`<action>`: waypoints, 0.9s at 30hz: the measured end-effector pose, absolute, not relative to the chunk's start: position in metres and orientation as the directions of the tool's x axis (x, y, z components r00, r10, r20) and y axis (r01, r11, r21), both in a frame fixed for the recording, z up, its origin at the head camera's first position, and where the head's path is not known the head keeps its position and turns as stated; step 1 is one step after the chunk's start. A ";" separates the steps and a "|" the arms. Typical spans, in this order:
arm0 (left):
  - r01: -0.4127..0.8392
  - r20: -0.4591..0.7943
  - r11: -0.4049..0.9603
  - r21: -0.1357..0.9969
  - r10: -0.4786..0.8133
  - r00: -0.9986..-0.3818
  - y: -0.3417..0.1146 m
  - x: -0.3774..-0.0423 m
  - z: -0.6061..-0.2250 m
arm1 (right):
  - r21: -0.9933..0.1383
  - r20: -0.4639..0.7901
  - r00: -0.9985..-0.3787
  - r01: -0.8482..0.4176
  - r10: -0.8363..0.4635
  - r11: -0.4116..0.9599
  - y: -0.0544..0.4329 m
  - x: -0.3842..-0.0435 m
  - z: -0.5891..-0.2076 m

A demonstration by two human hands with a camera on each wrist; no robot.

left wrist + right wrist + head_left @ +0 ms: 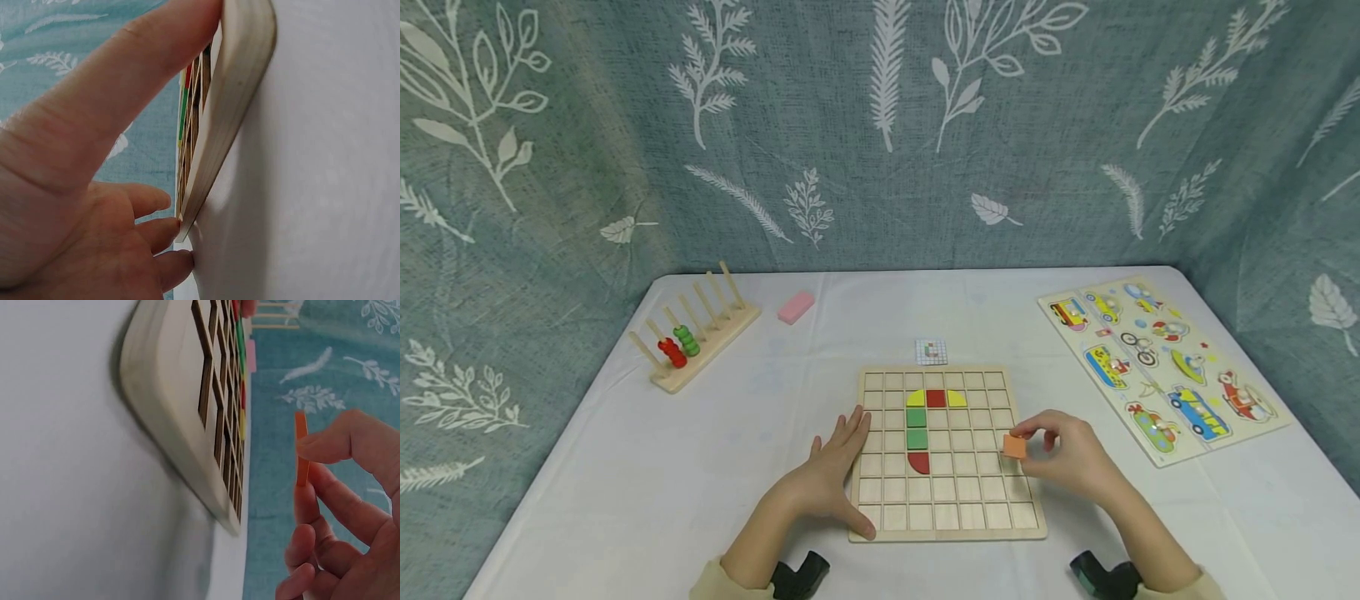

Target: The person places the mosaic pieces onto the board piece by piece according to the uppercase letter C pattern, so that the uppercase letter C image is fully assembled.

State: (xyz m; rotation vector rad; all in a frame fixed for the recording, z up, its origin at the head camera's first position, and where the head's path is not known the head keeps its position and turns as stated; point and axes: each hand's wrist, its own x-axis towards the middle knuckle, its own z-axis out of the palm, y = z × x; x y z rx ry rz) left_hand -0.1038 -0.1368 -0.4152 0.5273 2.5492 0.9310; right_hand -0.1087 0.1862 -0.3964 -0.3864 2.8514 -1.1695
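A square wooden grid board point(955, 534) lies on the white table. Set in its cells are two yellow quarter-round tiles point(956, 399), a red square tile point(936, 398), two green square tiles point(917, 438) and a red quarter-round tile point(920, 462). My left hand point(823, 475) rests along the board's left edge, fingers extended, thumb at the near corner; the left wrist view shows the thumb touching the rim. Over the right side of the board, my right hand point(1071, 458) pinches an orange square tile point(1014, 447) between thumb and fingers. In the right wrist view the tile is held apart from the board.
A small pattern card point(931, 352) lies just behind the board. At the back left stand a wooden peg rack point(718, 342) with red and green beads and a pink block point(796, 307). A vehicle picture puzzle point(1165, 367) lies on the right.
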 end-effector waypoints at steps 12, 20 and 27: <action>0.211 -0.216 0.705 0.677 0.464 -0.859 -0.136 -0.103 -0.414 | -0.722 0.012 -0.962 -0.198 -0.274 0.663 0.163 -0.113 -0.399; 0.208 -0.207 0.703 0.680 0.456 -0.865 -0.137 -0.104 -0.415 | -0.732 -0.010 -0.955 -0.194 -0.295 0.653 0.146 -0.117 -0.401; 0.202 -0.211 0.704 0.681 0.453 -0.866 -0.137 -0.103 -0.415 | -0.750 -0.020 -0.940 -0.212 -0.342 0.627 0.132 -0.119 -0.406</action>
